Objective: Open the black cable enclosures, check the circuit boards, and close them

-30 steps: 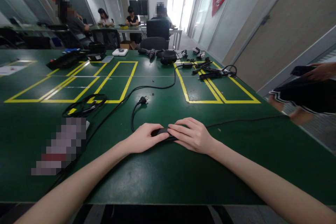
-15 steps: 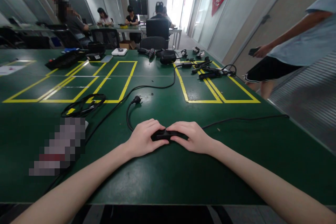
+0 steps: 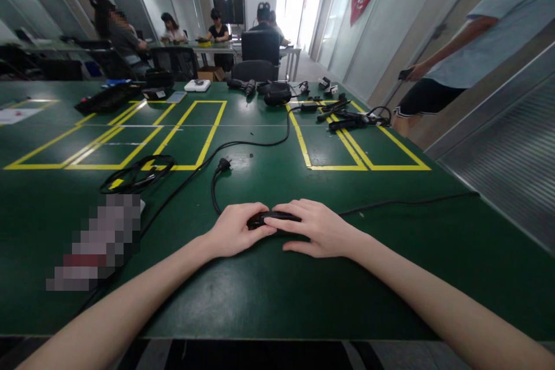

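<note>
Black power cord (image 3: pixel 282 216) lies bunched between my two hands, low over the green table. My left hand (image 3: pixel 234 232) is closed round its left end, thumb in front and fingers behind. With my right hand (image 3: pixel 323 229) I hold the other part: the forefinger lies along its front, the other fingers behind, and the thumb stands apart below. Beyond my left hand the cord's plug (image 3: pixel 224 164) rests on the table, prongs pointing away. My fingers hide much of the bunched part. A black cable (image 3: pixel 407 203) runs from behind my right hand to the right.
Left are a blurred-out object (image 3: pixel 104 237) and a coiled black cable (image 3: pixel 139 176). A long cable (image 3: pixel 243 143) crosses the green table (image 3: pixel 269 300). Adapters (image 3: pixel 347 121), a drill (image 3: pixel 243 88) and a black tray (image 3: pixel 108 97) lie farther back. A person (image 3: pixel 489 52) stands right; others sit behind.
My right thumb has parted from the cord, and the forefinger now stretches along its front towards my left hand. The plug has shifted slightly left. The standing person has moved left.
</note>
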`<state>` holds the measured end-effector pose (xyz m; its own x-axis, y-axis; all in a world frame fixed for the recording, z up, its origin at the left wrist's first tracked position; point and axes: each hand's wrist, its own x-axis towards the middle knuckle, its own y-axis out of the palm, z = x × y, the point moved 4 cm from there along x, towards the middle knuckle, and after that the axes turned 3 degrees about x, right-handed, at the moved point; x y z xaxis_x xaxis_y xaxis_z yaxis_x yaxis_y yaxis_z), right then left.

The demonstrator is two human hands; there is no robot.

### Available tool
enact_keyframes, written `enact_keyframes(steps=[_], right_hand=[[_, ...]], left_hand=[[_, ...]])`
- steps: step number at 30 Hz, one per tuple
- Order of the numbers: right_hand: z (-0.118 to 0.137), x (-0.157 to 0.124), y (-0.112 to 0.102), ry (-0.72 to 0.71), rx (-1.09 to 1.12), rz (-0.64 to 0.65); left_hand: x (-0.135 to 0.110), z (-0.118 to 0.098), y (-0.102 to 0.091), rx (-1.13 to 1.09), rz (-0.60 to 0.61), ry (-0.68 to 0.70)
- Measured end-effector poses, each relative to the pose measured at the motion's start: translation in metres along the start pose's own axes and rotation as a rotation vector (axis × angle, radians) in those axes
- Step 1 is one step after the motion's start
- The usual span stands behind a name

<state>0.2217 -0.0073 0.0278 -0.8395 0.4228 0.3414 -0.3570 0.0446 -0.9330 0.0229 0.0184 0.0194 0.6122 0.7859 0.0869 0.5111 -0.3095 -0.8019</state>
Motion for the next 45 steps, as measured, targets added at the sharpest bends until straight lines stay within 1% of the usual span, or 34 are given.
enact_keyframes(steps=[3, 5, 8, 10, 12, 13, 16, 19, 21, 22, 23, 25, 27, 30, 32, 34, 37, 39, 45], right_hand=[[-0.002, 0.000, 0.002, 0.025, 0.003, 0.014], [-0.005, -0.002, 0.002, 0.047, 0.071, 0.011], [-0.018, -0.008, -0.005, 0.108, 0.202, -0.032], [-0.034, -0.015, -0.013, 0.198, 0.289, -0.113], [-0.055, -0.026, -0.024, 0.324, 0.349, -0.252], [-0.067, -0.034, -0.030, 0.389, 0.365, -0.341], [-0.105, -0.062, -0.049, 0.586, 0.393, -0.645], [-0.136, -0.095, -0.068, 0.759, 0.313, -0.937], [-0.149, -0.115, -0.079, 0.834, 0.199, -1.069], [-0.154, -0.124, -0.084, 0.849, 0.130, -1.098], [-0.158, -0.132, -0.087, 0.865, 0.061, -1.103], [-0.166, -0.145, -0.086, 0.946, -0.042, -1.044], [-0.174, -0.158, -0.080, 1.060, -0.104, -0.942], [-0.183, -0.174, -0.064, 1.195, -0.135, -0.748], [-0.187, -0.180, -0.055, 1.234, -0.118, -0.638], [-0.189, -0.181, -0.050, 1.218, -0.079, -0.576], [-0.188, -0.179, -0.049, 1.171, -0.029, -0.526], [-0.189, -0.177, -0.049, 1.178, -0.041, -0.505], [-0.195, -0.183, -0.052, 1.324, -0.212, -0.542]], left_hand=[[0.000, 0.003, 0.002, 0.005, -0.007, 0.012], [-0.001, 0.003, 0.002, 0.009, -0.048, 0.082], [-0.004, 0.000, -0.003, 0.057, -0.194, 0.262], [-0.007, -0.003, -0.007, 0.122, -0.310, 0.349], [-0.009, -0.004, -0.010, 0.174, -0.380, 0.387], [-0.009, -0.004, -0.010, 0.186, -0.391, 0.397], [-0.009, -0.003, -0.006, 0.189, -0.354, 0.410], [-0.007, -0.002, -0.001, 0.171, -0.287, 0.418], [-0.007, -0.002, 0.001, 0.164, -0.261, 0.427], [-0.006, -0.002, 0.002, 0.162, -0.253, 0.429], [-0.006, -0.002, 0.002, 0.162, -0.248, 0.429], [-0.006, -0.002, 0.002, 0.163, -0.245, 0.426], [-0.007, -0.001, 0.002, 0.164, -0.246, 0.418], [-0.007, 0.001, 0.003, 0.166, -0.234, 0.408], [-0.007, 0.002, 0.004, 0.169, -0.226, 0.408], [-0.007, 0.002, 0.004, 0.172, -0.224, 0.412], [-0.007, 0.002, 0.004, 0.174, -0.213, 0.412], [-0.007, 0.001, 0.003, 0.169, -0.207, 0.406], [-0.007, 0.001, 0.003, 0.155, -0.181, 0.384]])
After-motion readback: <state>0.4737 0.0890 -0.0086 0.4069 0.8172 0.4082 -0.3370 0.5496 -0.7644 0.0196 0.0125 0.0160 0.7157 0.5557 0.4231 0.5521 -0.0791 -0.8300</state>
